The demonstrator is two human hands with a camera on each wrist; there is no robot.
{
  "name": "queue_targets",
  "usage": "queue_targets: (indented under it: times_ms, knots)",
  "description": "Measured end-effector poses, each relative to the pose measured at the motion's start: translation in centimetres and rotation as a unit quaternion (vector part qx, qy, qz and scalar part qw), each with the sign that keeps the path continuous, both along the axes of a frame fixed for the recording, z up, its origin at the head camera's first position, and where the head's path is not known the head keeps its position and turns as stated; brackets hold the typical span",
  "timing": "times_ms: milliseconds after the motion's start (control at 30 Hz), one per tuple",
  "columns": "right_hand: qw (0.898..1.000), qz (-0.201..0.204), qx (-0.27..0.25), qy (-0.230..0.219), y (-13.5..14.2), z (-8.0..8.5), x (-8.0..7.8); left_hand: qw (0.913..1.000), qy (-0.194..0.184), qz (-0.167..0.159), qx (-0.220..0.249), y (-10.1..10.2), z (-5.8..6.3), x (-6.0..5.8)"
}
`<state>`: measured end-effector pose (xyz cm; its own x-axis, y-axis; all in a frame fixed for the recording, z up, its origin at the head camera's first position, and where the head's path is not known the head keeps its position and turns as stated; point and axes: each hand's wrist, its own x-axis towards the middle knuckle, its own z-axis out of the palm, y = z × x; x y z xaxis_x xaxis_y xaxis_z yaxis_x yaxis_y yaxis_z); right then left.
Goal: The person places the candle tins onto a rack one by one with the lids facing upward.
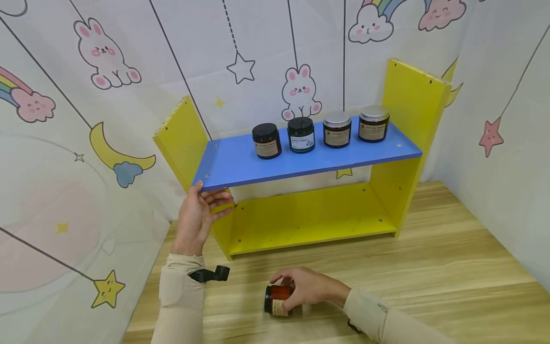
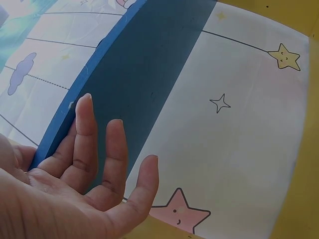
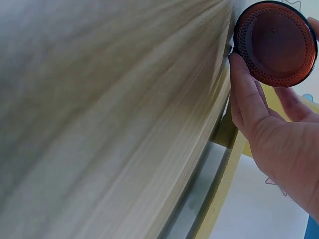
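My left hand (image 1: pixel 195 220) holds the front left corner of a blue shelf board (image 1: pixel 234 165), thumb on top and fingers underneath. In the left wrist view, the other fingers (image 2: pixel 115 154) stretch out below the board. Low in the head view, my right hand (image 1: pixel 312 286) grips an amber candle jar (image 1: pixel 280 292) with a black lid, tipped on its side at the wooden tabletop. The jar's round glass base (image 3: pixel 276 45) faces the right wrist camera. On the blue board stand two black-lidded jars (image 1: pixel 267 141) and two silver-lidded jars (image 1: pixel 337 130).
Yellow side panels (image 1: pixel 412 105) flank the blue board, and a yellow bottom board (image 1: pixel 309 220) lies below it on the wooden table (image 1: pixel 455 267). Behind hangs a white cloth (image 1: pixel 262 28) printed with rabbits, stars and clouds.
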<state>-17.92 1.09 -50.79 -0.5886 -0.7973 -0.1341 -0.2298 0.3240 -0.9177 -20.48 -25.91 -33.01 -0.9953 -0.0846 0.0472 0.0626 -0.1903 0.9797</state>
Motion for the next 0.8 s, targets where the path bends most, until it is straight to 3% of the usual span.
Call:
queue_targets:
  times_ms: [367, 567, 800]
  knots:
    - [0.998, 0.032, -0.014, 0.046, 0.3, -0.1, -0.3, 1.0000, 0.006, -0.005, -0.002, -0.1, 0.0, 0.0]
    - [0.999, 0.034, -0.018, 0.034, 0.3, 0.1, -0.6, 1.0000, 0.007, -0.006, -0.002, -0.1, 0.0, 0.0]
    - [0.996, 0.072, -0.041, 0.034, 1.2, -0.2, -1.1, 0.9999, 0.007, -0.003, -0.010, -0.1, -0.1, 0.0]
